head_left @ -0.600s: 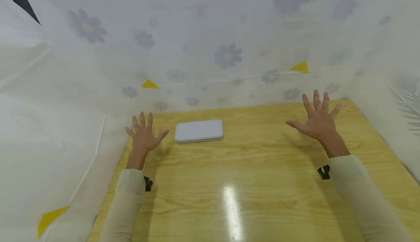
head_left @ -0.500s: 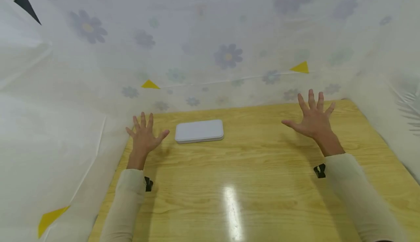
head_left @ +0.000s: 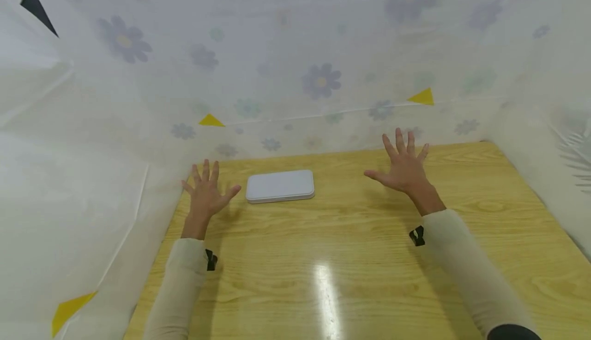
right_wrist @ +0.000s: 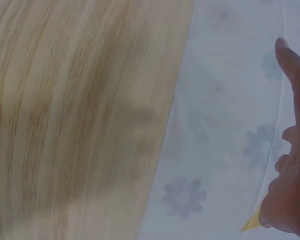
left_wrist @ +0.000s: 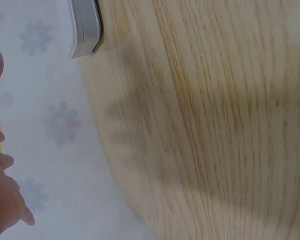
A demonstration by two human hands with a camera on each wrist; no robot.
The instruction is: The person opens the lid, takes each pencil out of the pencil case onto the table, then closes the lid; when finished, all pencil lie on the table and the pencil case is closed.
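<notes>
- Flat white case [head_left: 280,185]: lies flat on the wooden desk [head_left: 351,258], near its far edge, left of centre; lid closed.
- Left hand [head_left: 206,194]: just left of the case, apart from it; fingers [head_left: 205,172] spread wide and straight, holding nothing; thumb points toward the case's near-left corner without touching.
- Right hand [head_left: 404,171]: well to the right of the case, over the far part of the desk; fingers [head_left: 399,142] splayed wide, holding nothing.
- Case sits between the two hands, closer to the left one.
- Floral sheet [head_left: 295,73]: pale, with faded flowers and yellow triangles, rising behind and at both sides of the desk.
- Left wrist view: only one end of the case [left_wrist: 85,27] shows, cut off by the top edge; hand [left_wrist: 2,200] partly out of frame at left.
- Right wrist view: blurred; case not in sight; only fingertips of the hand [right_wrist: 290,165] show at the right edge.
- Whether either palm touches the desk cannot be told.
</notes>
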